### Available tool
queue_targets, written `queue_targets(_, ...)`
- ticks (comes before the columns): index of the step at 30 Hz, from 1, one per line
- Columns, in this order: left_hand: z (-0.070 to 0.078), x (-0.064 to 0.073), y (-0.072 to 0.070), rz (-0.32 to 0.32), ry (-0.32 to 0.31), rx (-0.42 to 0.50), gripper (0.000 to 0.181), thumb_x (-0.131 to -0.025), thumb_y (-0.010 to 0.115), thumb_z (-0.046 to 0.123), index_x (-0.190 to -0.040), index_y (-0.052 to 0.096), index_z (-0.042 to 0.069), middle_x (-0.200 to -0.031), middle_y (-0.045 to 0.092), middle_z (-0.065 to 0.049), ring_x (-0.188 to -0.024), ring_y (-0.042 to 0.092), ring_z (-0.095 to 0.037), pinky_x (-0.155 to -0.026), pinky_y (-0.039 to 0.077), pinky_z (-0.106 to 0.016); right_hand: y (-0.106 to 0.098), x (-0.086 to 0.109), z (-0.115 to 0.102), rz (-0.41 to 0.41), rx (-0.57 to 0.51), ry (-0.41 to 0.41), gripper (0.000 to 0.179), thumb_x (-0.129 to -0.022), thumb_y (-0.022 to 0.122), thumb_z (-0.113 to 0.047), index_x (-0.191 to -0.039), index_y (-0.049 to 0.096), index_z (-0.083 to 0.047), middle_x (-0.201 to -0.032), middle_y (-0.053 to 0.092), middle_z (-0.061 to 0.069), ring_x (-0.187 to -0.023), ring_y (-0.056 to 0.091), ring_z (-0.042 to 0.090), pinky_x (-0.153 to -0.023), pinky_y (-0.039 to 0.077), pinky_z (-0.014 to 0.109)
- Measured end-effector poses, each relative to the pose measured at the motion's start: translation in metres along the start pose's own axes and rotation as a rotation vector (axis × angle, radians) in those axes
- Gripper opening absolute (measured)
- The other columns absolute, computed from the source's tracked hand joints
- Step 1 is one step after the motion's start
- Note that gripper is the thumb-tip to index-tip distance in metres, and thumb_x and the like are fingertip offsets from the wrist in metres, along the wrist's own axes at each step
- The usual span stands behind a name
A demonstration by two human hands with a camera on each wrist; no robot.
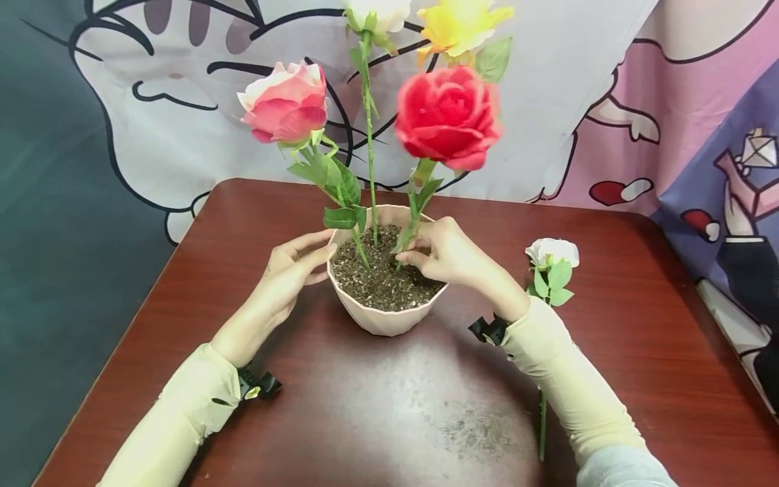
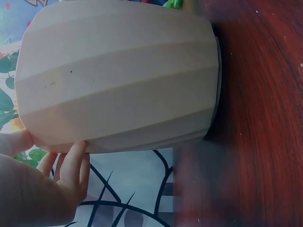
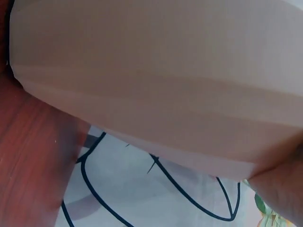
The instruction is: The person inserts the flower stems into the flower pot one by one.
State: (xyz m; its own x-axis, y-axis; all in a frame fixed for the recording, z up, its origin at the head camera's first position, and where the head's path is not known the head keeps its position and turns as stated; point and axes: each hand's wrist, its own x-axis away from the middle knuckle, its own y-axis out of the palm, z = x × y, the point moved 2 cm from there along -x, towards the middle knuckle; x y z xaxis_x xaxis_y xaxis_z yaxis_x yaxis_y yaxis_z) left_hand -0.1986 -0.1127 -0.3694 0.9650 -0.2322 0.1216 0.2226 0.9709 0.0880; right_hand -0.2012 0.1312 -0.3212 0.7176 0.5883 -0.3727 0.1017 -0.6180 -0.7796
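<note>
A pale faceted flower pot (image 1: pixel 380 318) full of dark soil (image 1: pixel 389 287) stands on the table. My right hand (image 1: pixel 447 253) pinches the lower stem of a red rose (image 1: pixel 450 118) just above the soil. At the pot's left side, my left hand (image 1: pixel 295 267) rests its thumb and extended fingers against the rim and outer wall; the left wrist view shows these fingers (image 2: pixel 73 163) touching the wall. A pink-and-white rose (image 1: pixel 289 105), a white rose (image 1: pixel 377 15) and a yellow flower (image 1: pixel 462 27) rise above the pot. The yellow one's stem is hidden behind the red rose.
Another white rose (image 1: pixel 554 253) lies on the reddish-brown table (image 1: pixel 639 338) at the right, partly under my right forearm. A cloth with cartoon drawings (image 1: pixel 182 128) hangs behind the table. Dark specks (image 1: pixel 477 426) lie on the tabletop near the front.
</note>
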Motion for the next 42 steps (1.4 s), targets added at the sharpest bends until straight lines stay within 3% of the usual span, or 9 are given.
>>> queue_targets(9,0.002,0.004,-0.001,-0.004,0.013,0.017,0.043,-0.090,0.062,0.018,-0.131,0.053,0.006,-0.117,0.059,0.002,-0.100,0.057,-0.008,-0.078,0.053,-0.027,0.004,-0.001,-0.004,0.010,0.037,-0.004,0.008,-0.082,0.070,-0.009,-0.089,0.069,-0.006,-0.073,0.070,-0.002,-0.064,0.064,0.006,-0.057,0.049,0.024)
queue_targets(11,0.001,0.005,0.000,-0.003,0.013,0.016,0.043,-0.090,0.062,0.018,-0.131,0.053,0.006,-0.120,0.058,0.000,-0.102,0.057,-0.009,-0.079,0.053,-0.027,0.004,0.000,-0.003,0.022,0.025,0.005,0.017,-0.081,0.072,-0.012,-0.096,0.068,-0.005,-0.077,0.070,0.000,-0.069,0.065,0.008,-0.063,0.052,0.025)
queue_targets(17,0.001,0.002,0.004,-0.017,0.010,0.001,0.044,-0.091,0.062,0.020,-0.132,0.052,0.008,-0.125,0.056,-0.004,-0.106,0.056,-0.011,-0.081,0.053,-0.027,-0.004,0.011,0.002,0.106,-0.056,0.139,0.038,-0.078,0.077,-0.023,-0.109,0.064,-0.006,-0.099,0.069,0.003,-0.076,0.064,0.013,-0.069,0.052,0.027)
queue_targets(20,0.001,0.003,0.003,-0.019,0.006,-0.006,0.044,-0.091,0.061,0.019,-0.133,0.052,0.008,-0.125,0.055,-0.005,-0.105,0.056,-0.011,-0.080,0.053,-0.027,-0.009,0.017,0.004,0.143,-0.169,0.251,0.043,-0.080,0.075,-0.022,-0.115,0.059,-0.005,-0.104,0.068,0.007,-0.082,0.064,0.014,-0.073,0.053,0.028)
queue_targets(23,0.001,0.004,0.000,-0.021,0.012,-0.012,0.044,-0.091,0.061,0.018,-0.133,0.052,0.008,-0.125,0.055,-0.005,-0.104,0.057,-0.010,-0.079,0.053,-0.027,-0.014,0.021,0.005,0.179,-0.377,0.325,0.049,-0.083,0.072,-0.011,-0.125,0.050,-0.002,-0.110,0.064,0.014,-0.097,0.064,0.021,-0.082,0.052,0.030)
queue_targets(28,0.000,0.004,-0.001,-0.021,0.019,-0.006,0.044,-0.091,0.061,0.019,-0.132,0.052,0.007,-0.123,0.057,-0.004,-0.102,0.057,-0.009,-0.079,0.053,-0.027,-0.026,0.026,0.007,0.193,-0.570,0.340,0.063,-0.078,0.071,0.005,-0.134,0.041,0.002,-0.121,0.056,0.024,-0.112,0.057,0.028,-0.093,0.047,0.029)
queue_targets(33,-0.003,0.002,0.003,-0.024,0.014,0.000,0.044,-0.090,0.062,0.019,-0.132,0.053,0.007,-0.123,0.057,-0.005,-0.103,0.058,-0.009,-0.079,0.053,-0.027,-0.038,0.046,0.012,0.198,-0.523,0.324,0.072,-0.073,0.075,0.006,-0.136,0.040,-0.002,-0.121,0.058,0.016,-0.111,0.056,0.017,-0.096,0.044,0.026)
queue_targets(37,-0.003,0.001,0.005,-0.029,0.017,0.007,0.045,-0.090,0.062,0.020,-0.132,0.052,0.007,-0.122,0.057,-0.004,-0.103,0.057,-0.009,-0.079,0.053,-0.027,-0.057,0.077,0.021,0.234,-0.463,0.307,0.067,-0.076,0.071,0.009,-0.135,0.043,-0.005,-0.118,0.060,0.004,-0.109,0.057,0.012,-0.093,0.045,0.022)
queue_targets(42,-0.003,0.002,0.000,-0.023,0.023,-0.002,0.046,-0.090,0.063,0.022,-0.132,0.052,0.007,-0.120,0.058,-0.001,-0.103,0.056,-0.009,-0.079,0.053,-0.026,-0.083,0.120,0.040,0.255,-0.355,0.429,0.059,-0.080,0.069,0.006,-0.132,0.047,-0.010,-0.115,0.061,-0.004,-0.104,0.059,0.007,-0.084,0.048,0.016)
